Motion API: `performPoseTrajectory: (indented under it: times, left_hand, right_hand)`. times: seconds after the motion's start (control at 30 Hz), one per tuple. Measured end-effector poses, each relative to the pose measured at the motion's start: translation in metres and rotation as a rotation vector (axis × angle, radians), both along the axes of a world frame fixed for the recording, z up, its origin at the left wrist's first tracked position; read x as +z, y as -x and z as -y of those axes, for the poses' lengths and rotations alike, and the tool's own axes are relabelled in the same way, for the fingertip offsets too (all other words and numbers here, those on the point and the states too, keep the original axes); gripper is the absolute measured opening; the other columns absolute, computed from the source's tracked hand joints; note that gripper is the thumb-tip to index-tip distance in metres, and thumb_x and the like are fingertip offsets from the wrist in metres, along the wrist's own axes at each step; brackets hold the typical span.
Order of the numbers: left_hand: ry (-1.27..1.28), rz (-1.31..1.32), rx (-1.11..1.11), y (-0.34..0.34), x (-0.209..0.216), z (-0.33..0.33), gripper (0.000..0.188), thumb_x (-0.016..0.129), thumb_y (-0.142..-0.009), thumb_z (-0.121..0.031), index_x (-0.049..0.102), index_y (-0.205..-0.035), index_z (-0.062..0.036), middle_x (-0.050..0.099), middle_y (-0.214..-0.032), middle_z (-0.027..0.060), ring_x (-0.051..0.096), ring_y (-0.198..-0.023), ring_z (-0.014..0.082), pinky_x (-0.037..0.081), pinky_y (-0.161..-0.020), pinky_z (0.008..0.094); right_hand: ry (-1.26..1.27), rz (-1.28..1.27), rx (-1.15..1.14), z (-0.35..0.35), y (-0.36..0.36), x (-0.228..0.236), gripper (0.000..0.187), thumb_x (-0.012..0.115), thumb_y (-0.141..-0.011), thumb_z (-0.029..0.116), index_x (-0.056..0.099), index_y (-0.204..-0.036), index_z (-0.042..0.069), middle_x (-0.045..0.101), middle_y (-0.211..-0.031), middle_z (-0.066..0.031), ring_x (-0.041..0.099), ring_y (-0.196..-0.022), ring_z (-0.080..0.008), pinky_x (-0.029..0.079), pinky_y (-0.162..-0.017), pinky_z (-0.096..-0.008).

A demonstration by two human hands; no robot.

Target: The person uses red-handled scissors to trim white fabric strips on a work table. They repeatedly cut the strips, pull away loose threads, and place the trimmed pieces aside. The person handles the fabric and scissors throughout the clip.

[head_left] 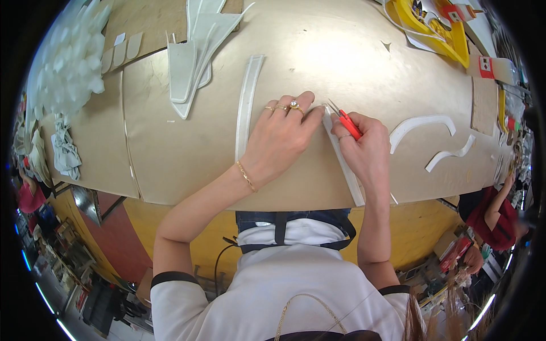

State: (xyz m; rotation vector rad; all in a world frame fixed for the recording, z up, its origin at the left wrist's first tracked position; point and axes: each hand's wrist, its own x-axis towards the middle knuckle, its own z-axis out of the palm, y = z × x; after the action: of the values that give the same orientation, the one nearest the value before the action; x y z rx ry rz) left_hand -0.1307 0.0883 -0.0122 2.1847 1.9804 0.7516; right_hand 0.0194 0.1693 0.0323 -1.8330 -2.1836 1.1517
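Note:
My right hand (364,139) is closed around small red-handled thread snips (350,125), their thin metal points directed up and to the left. The tips are close to the upper end of a narrow white strip (342,156), which runs down to the table's near edge. At that same end are the bent fingers and thumb of my left hand (284,131), closed on the strip; the fingertips are partly hidden. Left of this hand, a second white strip (247,96) with stitched-looking edges lies flat, its lower part passing beside my wrist.
Layered pale pieces (190,68) lie farther back on the table (187,153). Two curved white strips (424,126) rest at the right. A yellow tray (455,42) and a glue bottle (495,69) stand at the far right. White fluffy material (68,62) is piled at the left.

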Motion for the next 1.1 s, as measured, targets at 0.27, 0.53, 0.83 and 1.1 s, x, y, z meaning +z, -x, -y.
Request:
performPoseTrajectory:
  times: [0.27,0.53,0.83,1.1]
  left_hand:
    - [0.013,0.002,-0.001,0.000,0.000,-0.001,0.031,0.062,-0.080,-0.011,0.065,-0.110,-0.0053,0.056,-0.113,0.0091,0.057,-0.098,0.0241,0.048,-0.084,0.0363]
    - [-0.037,-0.053,-0.019,-0.001,0.000,-0.001,0.030,0.060,-0.082,-0.012,0.065,-0.111,-0.0074,0.057,-0.113,0.0083,0.058,-0.097,0.0220,0.046,-0.084,0.0362]
    - [0.007,-0.076,0.013,-0.002,0.003,-0.002,0.038,0.062,-0.079,-0.008,0.066,-0.116,-0.0104,0.057,-0.115,0.0081,0.058,-0.095,0.0239,0.046,-0.079,0.0371]
    - [0.086,-0.207,-0.066,-0.002,0.012,0.003,0.048,0.061,-0.079,-0.006,0.061,-0.127,-0.0084,0.055,-0.128,0.0083,0.056,-0.106,0.0245,0.044,-0.088,0.0387]
  right_hand:
    - [-0.017,0.018,-0.022,0.000,0.003,0.001,0.022,0.065,-0.080,0.021,0.068,-0.074,0.000,0.056,-0.054,-0.0154,0.053,-0.049,-0.0301,0.042,-0.054,-0.0397]
    - [-0.021,-0.007,-0.029,0.000,0.004,0.003,0.022,0.065,-0.080,0.022,0.069,-0.075,0.001,0.058,-0.056,-0.0154,0.055,-0.052,-0.0313,0.045,-0.057,-0.0401]
    - [0.002,-0.049,-0.046,0.005,-0.009,-0.001,0.022,0.067,-0.084,0.021,0.069,-0.076,0.000,0.052,-0.053,-0.0092,0.045,-0.049,-0.0186,0.039,-0.052,-0.0332]
    - [0.089,-0.172,-0.154,0.020,-0.037,-0.002,0.020,0.067,-0.086,0.017,0.067,-0.075,0.000,0.049,-0.053,-0.0096,0.041,-0.049,-0.0164,0.037,-0.051,-0.0321]
